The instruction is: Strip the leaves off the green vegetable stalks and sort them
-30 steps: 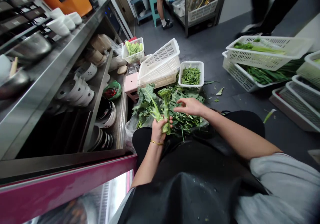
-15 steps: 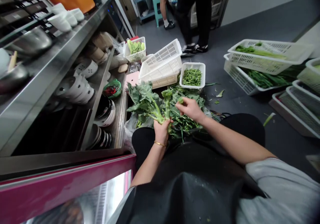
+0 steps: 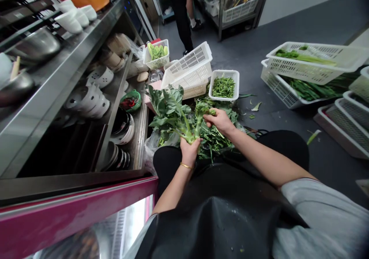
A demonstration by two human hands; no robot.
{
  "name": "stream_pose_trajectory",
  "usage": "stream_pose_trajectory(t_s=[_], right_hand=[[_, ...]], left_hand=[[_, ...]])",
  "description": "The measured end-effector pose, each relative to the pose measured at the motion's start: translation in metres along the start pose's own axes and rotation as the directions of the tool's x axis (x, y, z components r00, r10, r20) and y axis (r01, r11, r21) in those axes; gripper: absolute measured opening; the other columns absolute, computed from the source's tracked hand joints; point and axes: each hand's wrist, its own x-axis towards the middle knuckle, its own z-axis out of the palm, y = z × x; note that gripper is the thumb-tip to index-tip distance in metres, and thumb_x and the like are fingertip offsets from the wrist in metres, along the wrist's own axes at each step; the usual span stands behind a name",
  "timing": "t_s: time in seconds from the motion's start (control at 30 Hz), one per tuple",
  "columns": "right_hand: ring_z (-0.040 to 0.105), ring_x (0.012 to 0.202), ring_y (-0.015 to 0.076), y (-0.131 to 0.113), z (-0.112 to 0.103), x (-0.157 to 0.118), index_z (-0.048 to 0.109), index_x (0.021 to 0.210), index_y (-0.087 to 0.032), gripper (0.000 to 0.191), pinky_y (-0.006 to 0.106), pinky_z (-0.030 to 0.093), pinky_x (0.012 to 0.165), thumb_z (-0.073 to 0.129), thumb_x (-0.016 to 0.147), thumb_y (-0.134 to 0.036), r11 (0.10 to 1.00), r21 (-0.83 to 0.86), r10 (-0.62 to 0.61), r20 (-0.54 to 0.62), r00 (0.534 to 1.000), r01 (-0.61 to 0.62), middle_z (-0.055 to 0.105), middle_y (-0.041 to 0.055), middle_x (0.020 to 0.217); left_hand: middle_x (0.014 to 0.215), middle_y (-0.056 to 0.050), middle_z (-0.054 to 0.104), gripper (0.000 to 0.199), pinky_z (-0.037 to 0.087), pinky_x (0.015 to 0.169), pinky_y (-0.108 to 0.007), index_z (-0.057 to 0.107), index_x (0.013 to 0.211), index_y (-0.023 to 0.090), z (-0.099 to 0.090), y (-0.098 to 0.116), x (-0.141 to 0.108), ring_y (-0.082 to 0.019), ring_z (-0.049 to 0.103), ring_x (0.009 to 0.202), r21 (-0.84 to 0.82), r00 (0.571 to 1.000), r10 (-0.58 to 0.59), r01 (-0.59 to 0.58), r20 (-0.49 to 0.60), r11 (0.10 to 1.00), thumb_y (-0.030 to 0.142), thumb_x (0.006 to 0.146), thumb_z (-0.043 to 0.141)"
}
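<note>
My left hand [image 3: 190, 151] is wrapped round the lower end of a leafy broccoli stalk [image 3: 197, 126]. Large grey-green leaves [image 3: 168, 103] spread from the stalk to the left, and its small green head [image 3: 203, 107] points up and away from me. At the right side of that head is my right hand [image 3: 220, 121], its fingers closed in a pinch on a small green broccoli piece [image 3: 212, 112]. Whether this piece is still joined to the head cannot be made out. Beneath both hands lies a heap of cut greens and leaves [image 3: 216, 141].
Just beyond the heap stands a white basket of green pieces [image 3: 223, 86], beside a tilted white basket [image 3: 188, 68]. Stacked vegetable baskets [image 3: 311, 72] are at right. A steel shelf with bowls [image 3: 123, 130] borders the left. A person [image 3: 180, 12] stands farther back.
My right hand has moved slightly so its fingers now meet the broccoli head. The leaves and stalk have shifted a little. The person behind has moved left.
</note>
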Motion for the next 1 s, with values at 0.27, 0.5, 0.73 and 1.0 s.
stream_pose_trajectory(t_s=[0.27, 0.5, 0.73, 1.0], right_hand=[[0.033, 0.034, 0.0026, -0.014, -0.016, -0.005, 0.058, 0.088, -0.012, 0.048, 0.017, 0.021, 0.033, 0.079, 0.054, -0.040, 0.934, 0.190, 0.159, 0.542, 0.825, -0.304, 0.052, -0.0051, 0.052], [0.050, 0.041, 0.0082, -0.031, -0.006, -0.013, 0.053, 0.076, -0.017, 0.034, 0.020, 0.038, 0.042, 0.073, 0.067, -0.044, 0.982, -0.173, -0.049, 0.173, 0.984, 0.080, 0.055, -0.0047, 0.056], [0.055, 0.043, 0.0103, 0.000, -0.028, 0.003, 0.056, 0.078, -0.016, 0.022, 0.020, 0.042, 0.049, 0.064, 0.078, -0.036, 0.850, -0.526, 0.001, -0.006, 1.000, -0.004, 0.056, -0.0045, 0.050], [0.041, 0.037, 0.0021, -0.033, -0.100, 0.096, 0.055, 0.082, -0.007, 0.027, 0.015, 0.028, 0.040, 0.061, 0.084, -0.034, 0.822, -0.508, 0.268, -0.054, 0.962, -0.257, 0.055, -0.0013, 0.048]], left_hand=[[0.064, -0.010, 0.061, 0.039, 0.040, 0.041, -0.028, 0.060, 0.083, 0.012, -0.017, 0.004, -0.003, -0.017, 0.054, 0.046, -0.073, 0.631, -0.469, 0.640, 0.617, 0.765, 0.041, 0.057, 0.066], [0.076, -0.011, 0.064, 0.033, 0.044, 0.048, -0.027, 0.060, 0.083, 0.012, 0.005, 0.000, -0.011, -0.016, 0.058, 0.058, -0.232, 0.783, -0.403, 0.553, 0.474, 0.800, 0.037, 0.062, 0.063], [0.072, -0.004, 0.064, 0.038, 0.050, 0.051, -0.026, 0.049, 0.086, 0.015, 0.007, -0.013, 0.013, -0.015, 0.063, 0.056, -0.216, 0.960, -0.262, 0.277, 0.098, 0.936, 0.026, 0.059, 0.072], [0.074, -0.005, 0.065, 0.041, 0.053, 0.053, -0.030, 0.048, 0.090, 0.015, 0.000, -0.018, 0.028, -0.018, 0.065, 0.058, -0.151, 0.973, -0.230, 0.231, 0.022, 0.961, 0.028, 0.061, 0.074]])
